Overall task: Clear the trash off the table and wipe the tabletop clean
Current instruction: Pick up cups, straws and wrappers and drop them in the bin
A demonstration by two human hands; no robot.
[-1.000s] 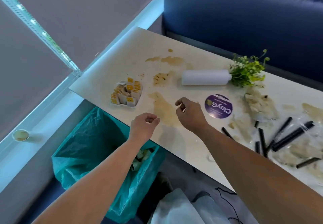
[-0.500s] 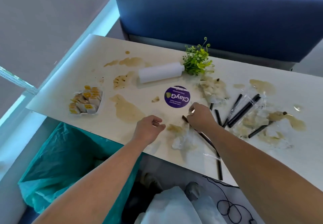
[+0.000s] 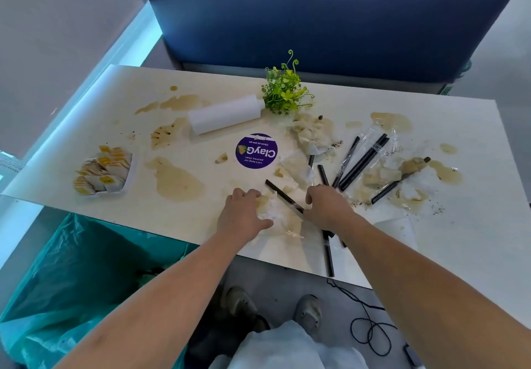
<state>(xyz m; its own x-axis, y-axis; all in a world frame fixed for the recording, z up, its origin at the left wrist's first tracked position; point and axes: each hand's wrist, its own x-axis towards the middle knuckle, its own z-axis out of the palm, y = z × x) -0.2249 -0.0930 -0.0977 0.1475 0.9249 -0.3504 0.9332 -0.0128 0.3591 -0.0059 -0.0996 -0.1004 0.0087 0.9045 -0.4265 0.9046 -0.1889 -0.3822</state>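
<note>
Near the front edge of the stained surface [image 3: 172,219], the left hand [image 3: 244,214] curls its fingers and thumb round the left side of a crumpled wet tissue [image 3: 274,209], which lies between the two hands. The right hand [image 3: 327,207] sits just right of it, knuckles up and fingers bent down, and whether it grips anything cannot be told. A black straw [image 3: 283,196] runs slantwise over the tissue, with its lower end at the right hand's thumb.

sachet tray [image 3: 105,174] left on the table [image 3: 218,86], straws [image 3: 363,161] right, bin bag [image 3: 86,268] seemingly below its left edge
</note>
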